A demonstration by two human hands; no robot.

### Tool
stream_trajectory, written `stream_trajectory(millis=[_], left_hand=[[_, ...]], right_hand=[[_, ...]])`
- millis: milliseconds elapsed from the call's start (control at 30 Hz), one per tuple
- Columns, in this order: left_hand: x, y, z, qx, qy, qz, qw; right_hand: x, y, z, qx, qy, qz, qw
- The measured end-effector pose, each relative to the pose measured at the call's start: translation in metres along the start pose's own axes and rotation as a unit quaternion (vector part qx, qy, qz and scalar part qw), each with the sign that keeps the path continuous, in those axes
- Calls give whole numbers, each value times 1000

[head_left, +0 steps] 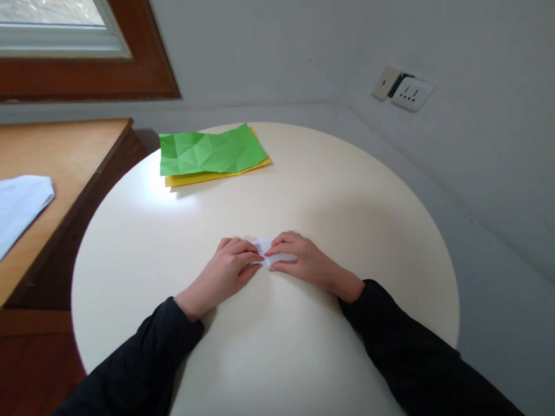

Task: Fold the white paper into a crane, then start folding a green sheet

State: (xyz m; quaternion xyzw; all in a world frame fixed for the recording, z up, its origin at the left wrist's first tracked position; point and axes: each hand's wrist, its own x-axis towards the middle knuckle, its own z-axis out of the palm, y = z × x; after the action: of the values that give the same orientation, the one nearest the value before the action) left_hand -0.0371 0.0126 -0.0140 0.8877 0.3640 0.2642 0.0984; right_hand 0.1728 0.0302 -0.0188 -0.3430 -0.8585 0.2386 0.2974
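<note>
A small folded piece of white paper (263,244) lies at the middle of the round table, between my two hands. My left hand (231,263) is closed on its left end, thumb below and fingers above. From the other side, my right hand (300,256) pinches the right end in the same way, its thumb along the lower edge. The fingertips of both hands nearly meet over the paper. Much of the paper is hidden under the fingers, so its full shape cannot be made out.
Creased green paper (211,152) rests on yellow paper (218,176) at the far side of the white round table (369,227). To the left, a wooden desk (78,152) carries a pale blue cloth-like item (11,211). A wall socket (412,93) is at right.
</note>
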Motion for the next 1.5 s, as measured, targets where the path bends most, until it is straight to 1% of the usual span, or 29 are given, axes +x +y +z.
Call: stream_trajectory(millis=[167, 367, 567, 700, 867, 1000, 1233, 1300, 1400, 1500], left_hand=[[-1, -5, -4, 9, -4, -13, 1000], [0, -5, -3, 33, -6, 20, 999], [-2, -13, -8, -9, -25, 31, 999], [-2, -15, -10, -17, -22, 32, 999], [-1, -14, -9, 5, -4, 40, 999], [0, -13, -8, 7, 4, 40, 999], [-1, -13, -7, -37, 21, 4, 999], [-1, -13, -8, -42, 25, 3, 999], [-1, -13, -9, -43, 16, 19, 999], [0, -12, -11, -24, -7, 24, 999]], right_hand=[[1, 1, -2, 6, -14, 0, 1000], [1, 3, 0, 14, 2, -2, 1000], [2, 2, -4, 19, -23, -3, 1000], [2, -1, -8, 23, -36, 6, 999], [2, -1, -7, 17, -35, 2, 999], [1, 0, -4, -2, -15, -8, 1000], [0, -2, 4, -89, 40, -76, 992], [0, -3, 6, -103, 48, -90, 989], [1, -4, 7, -116, 53, -92, 988], [3, -4, 8, -107, 50, -70, 991]])
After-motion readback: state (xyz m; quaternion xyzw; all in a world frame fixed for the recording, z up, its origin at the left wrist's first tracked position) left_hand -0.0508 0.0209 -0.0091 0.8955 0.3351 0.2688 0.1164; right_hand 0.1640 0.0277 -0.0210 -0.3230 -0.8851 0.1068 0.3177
